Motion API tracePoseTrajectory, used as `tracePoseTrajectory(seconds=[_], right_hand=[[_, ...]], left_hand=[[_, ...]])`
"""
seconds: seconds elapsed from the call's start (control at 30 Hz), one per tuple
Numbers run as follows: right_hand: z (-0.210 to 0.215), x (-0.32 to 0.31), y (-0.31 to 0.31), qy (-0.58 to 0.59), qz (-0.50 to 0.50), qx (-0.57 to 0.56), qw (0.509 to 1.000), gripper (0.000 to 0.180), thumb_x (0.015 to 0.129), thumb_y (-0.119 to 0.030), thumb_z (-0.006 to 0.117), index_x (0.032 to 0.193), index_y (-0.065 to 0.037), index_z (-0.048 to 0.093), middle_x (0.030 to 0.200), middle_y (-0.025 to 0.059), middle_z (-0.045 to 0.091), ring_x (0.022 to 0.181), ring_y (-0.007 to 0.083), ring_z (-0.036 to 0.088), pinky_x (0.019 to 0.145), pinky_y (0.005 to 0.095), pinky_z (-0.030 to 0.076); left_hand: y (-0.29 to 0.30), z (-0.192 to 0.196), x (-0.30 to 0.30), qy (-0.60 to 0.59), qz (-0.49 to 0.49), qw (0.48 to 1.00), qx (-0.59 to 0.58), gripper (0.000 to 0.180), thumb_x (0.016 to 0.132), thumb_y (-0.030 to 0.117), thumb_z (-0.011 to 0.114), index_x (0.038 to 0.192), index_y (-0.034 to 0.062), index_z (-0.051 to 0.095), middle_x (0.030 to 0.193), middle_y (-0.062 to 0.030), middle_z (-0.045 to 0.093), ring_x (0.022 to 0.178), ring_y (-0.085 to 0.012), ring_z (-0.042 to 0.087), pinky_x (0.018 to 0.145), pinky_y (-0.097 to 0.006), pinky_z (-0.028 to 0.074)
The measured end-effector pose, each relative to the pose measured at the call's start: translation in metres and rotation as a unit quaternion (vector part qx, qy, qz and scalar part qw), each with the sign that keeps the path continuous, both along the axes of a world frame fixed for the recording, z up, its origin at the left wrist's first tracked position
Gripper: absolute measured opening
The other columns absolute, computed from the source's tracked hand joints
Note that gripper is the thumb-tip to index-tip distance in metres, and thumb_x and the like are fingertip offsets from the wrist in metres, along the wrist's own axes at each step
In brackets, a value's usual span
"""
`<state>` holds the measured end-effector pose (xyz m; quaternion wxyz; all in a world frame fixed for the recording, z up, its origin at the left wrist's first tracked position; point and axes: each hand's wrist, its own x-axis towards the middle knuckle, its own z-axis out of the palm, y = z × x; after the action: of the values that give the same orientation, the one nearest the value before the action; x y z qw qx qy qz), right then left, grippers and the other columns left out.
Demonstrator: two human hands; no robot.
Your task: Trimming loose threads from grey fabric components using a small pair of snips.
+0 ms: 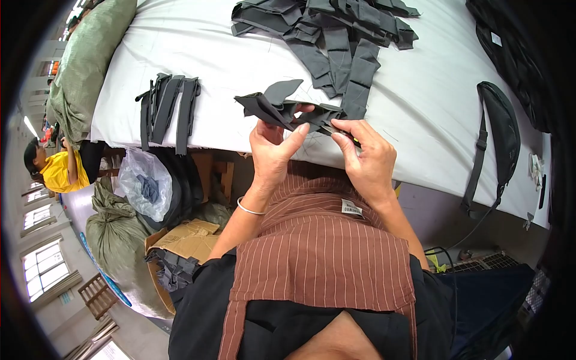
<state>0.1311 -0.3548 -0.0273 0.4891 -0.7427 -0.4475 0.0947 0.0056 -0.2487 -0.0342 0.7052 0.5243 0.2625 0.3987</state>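
Observation:
A folded dark grey fabric strip [261,108] is held up between my two hands, just above the near edge of the table. My left hand [273,150] is closed round its left part, thumb in front and a fingertip showing through the folds. At the strip's right end, my right hand [369,159] pinches with thumb and forefinger. A small dark thing with a yellow spot shows under the right fingers; its kind is too hidden to tell. Just beyond, a heap of similar dark grey strips [354,60] spreads over the white-covered table [222,66].
Several narrow dark strips [165,114] lie at the table's left. A black waist bag [501,132] lies at the right. Below the left edge are a plastic bag [144,186], a tied sack [117,228] and a cardboard box [186,240]. A person in yellow [60,171] is far left.

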Motion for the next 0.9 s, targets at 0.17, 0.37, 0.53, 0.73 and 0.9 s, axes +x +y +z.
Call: tracePoseTrajectory(seconds=[0.17,0.37,0.53,0.73,0.9], right_hand=[[0.0,0.001,0.001,-0.063,-0.005,-0.01,0.998,0.009,0.077,-0.016,0.069,0.085,-0.012,0.066,0.073,0.0012,0.063,0.061,0.0207,0.06,0.053,0.0314,0.045],[0.001,0.004,0.0,-0.08,0.006,-0.037,0.996,0.01,0.078,-0.018,0.068,0.083,-0.011,0.064,0.072,0.0008,0.062,0.063,0.0206,0.06,0.055,0.0317,0.045],[0.009,0.002,0.009,-0.097,0.024,-0.045,0.994,0.013,0.081,-0.019,0.065,0.09,-0.01,0.063,0.077,0.0035,0.059,0.067,0.0221,0.06,0.057,0.0346,0.047],[0.004,-0.004,0.018,-0.144,0.028,-0.074,0.986,0.012,0.083,-0.016,0.062,0.091,-0.008,0.063,0.077,0.0058,0.056,0.07,0.0233,0.061,0.055,0.0365,0.048],[0.003,-0.003,0.022,-0.175,0.025,-0.092,0.98,0.009,0.081,-0.015,0.061,0.085,-0.007,0.062,0.073,0.0057,0.056,0.067,0.0225,0.06,0.053,0.0363,0.047]], left_hand=[[0.0,-0.001,0.002,0.003,0.002,1.0,0.009,0.036,0.076,-0.004,0.068,0.11,-0.0003,0.058,0.108,-0.013,0.064,0.104,-0.0179,0.057,0.096,-0.032,0.039],[-0.003,-0.003,0.002,0.013,0.009,1.0,0.013,0.037,0.074,-0.004,0.071,0.109,-0.0018,0.058,0.108,-0.0133,0.064,0.103,-0.0172,0.057,0.095,-0.031,0.04],[-0.004,-0.011,-0.001,0.054,-0.001,0.996,0.068,0.044,0.074,-0.008,0.069,0.115,-0.0009,0.055,0.114,-0.014,0.06,0.106,-0.0196,0.056,0.093,-0.031,0.043],[-0.006,-0.01,-0.001,0.074,-0.003,0.995,0.072,0.042,0.072,-0.007,0.071,0.111,-0.0024,0.057,0.111,-0.0123,0.061,0.103,-0.0175,0.057,0.093,-0.03,0.043],[-0.01,-0.008,0.001,0.062,0.022,0.996,0.053,0.032,0.069,-0.003,0.075,0.098,-0.0014,0.061,0.098,-0.0065,0.064,0.092,-0.012,0.058,0.086,-0.027,0.045]])
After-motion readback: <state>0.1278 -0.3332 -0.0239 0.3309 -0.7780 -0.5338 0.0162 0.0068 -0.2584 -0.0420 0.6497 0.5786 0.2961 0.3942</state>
